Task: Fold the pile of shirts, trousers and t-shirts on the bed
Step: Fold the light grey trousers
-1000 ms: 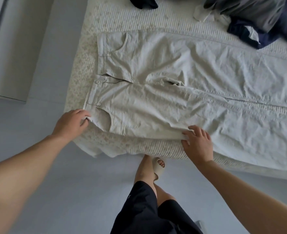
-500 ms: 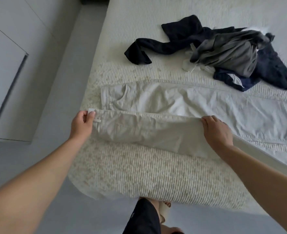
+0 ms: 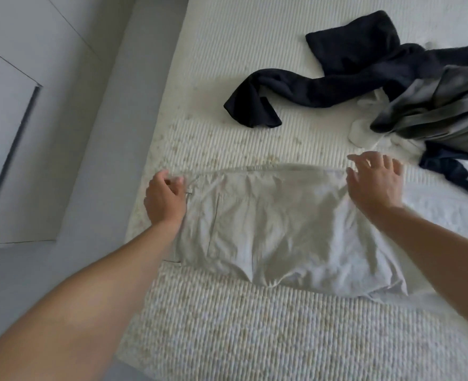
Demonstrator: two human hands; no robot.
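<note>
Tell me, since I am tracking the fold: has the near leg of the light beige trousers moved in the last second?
Yes. The near leg has been carried away from the white bed's near edge, onto the far leg.

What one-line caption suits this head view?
Left hand pinches the beige cotton trousers at the waistband; right hand open over their folded edge on the white bed.

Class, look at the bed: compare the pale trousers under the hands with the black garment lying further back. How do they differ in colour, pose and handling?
The pale trousers are light beige; the black garment is very dark. The trousers lie flat, doubled over lengthwise; the black garment lies twisted and crumpled. The left hand pinches the trousers' waist end and the right hand spreads open over them; nothing touches the black garment. Both rest on the bed.
</note>
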